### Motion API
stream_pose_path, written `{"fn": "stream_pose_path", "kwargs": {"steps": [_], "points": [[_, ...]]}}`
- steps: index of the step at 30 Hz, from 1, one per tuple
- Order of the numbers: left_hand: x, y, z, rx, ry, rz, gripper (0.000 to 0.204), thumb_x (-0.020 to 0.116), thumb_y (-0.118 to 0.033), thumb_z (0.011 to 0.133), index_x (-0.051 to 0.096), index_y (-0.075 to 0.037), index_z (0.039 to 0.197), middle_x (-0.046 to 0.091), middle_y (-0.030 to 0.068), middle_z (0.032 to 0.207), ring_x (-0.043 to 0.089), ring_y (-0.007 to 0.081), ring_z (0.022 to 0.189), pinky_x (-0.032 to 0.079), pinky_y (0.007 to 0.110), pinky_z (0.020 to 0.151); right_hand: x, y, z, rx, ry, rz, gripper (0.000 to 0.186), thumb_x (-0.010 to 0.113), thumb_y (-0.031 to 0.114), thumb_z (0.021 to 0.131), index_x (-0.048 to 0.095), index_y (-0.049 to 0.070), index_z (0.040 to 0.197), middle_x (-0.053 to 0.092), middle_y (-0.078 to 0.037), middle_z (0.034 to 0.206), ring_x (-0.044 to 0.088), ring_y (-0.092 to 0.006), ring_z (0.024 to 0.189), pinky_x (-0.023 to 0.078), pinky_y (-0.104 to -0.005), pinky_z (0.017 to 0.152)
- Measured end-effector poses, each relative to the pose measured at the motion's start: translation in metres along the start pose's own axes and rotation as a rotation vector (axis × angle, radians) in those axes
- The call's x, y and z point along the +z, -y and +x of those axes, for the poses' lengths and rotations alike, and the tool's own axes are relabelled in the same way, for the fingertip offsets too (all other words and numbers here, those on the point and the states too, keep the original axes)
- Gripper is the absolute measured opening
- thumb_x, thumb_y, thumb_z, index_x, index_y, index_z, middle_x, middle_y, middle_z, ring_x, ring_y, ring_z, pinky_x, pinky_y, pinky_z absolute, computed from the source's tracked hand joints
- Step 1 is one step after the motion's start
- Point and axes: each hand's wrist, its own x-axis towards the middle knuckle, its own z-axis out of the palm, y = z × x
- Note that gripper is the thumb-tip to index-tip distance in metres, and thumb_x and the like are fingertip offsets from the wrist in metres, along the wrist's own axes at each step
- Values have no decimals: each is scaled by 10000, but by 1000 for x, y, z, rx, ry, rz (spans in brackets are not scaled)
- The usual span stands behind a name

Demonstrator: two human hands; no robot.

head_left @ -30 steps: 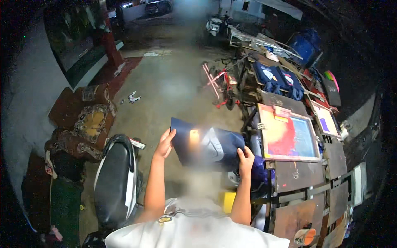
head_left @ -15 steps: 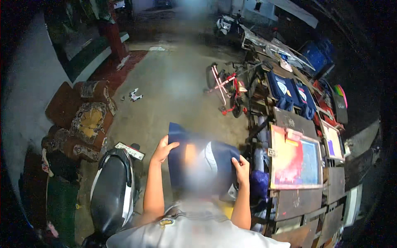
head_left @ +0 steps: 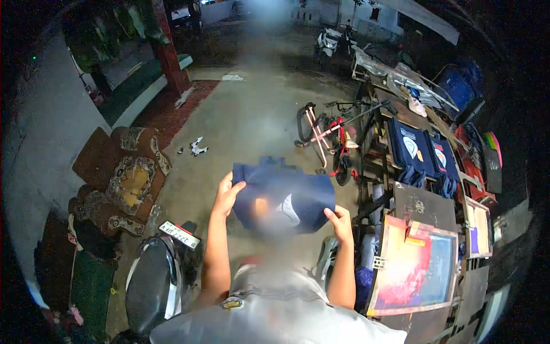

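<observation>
A navy blue piece of fabric [head_left: 312, 195] hangs stretched between my two hands in front of my chest. It carries a white curved print and an orange patch; a blur hides part of its middle. My left hand [head_left: 227, 196] pinches its left edge, thumb on the near face. At the right edge, my right hand [head_left: 339, 222] grips it the same way. Similar navy printed fabric pieces [head_left: 410, 150] lie stacked on the bench to my right. Nearer on that side is a framed printing screen [head_left: 413, 265] stained orange, pink and blue.
A second, smaller screen [head_left: 478, 227] sits beyond the first. A red bicycle [head_left: 338, 137] stands by the bench [head_left: 424, 200]. To my left are a motorcycle seat [head_left: 153, 284] and a worn brown armchair [head_left: 129, 172]. A parked scooter [head_left: 329, 43] is far ahead.
The fabric's lower part has swung up and away from me, and its far edge now shows folded pieces behind. Both hands keep their hold. The view has tilted slightly.
</observation>
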Motion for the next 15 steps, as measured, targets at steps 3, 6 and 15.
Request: {"fn": "stream_pose_path", "kwargs": {"steps": [3,6,15], "points": [[4,14,27,-30,70,65,329,630,-31,925,607,11,1250,686,69,1152,644,153,1045,498,303,953,-16,-17,25,-31,-16,-31,226,720,197,921,728,-25,965,682,9,877,581,-86,841,458,-263,782],[29,22,55,-73,105,74,297,630,-48,943,618,21,1232,690,60,1123,640,138,1014,497,293,926,-34,-26,49,13,-57,-40,232,713,191,931,728,-29,1000,703,9,924,600,-84,861,476,-273,807],[87,79,181,-109,198,-3,177,632,-119,989,668,17,1096,697,24,988,623,78,863,510,260,795,-83,-29,122,16,-224,-28,219,722,135,924,721,-20,1078,719,-15,980,619,-101,879,502,-280,816]]}}
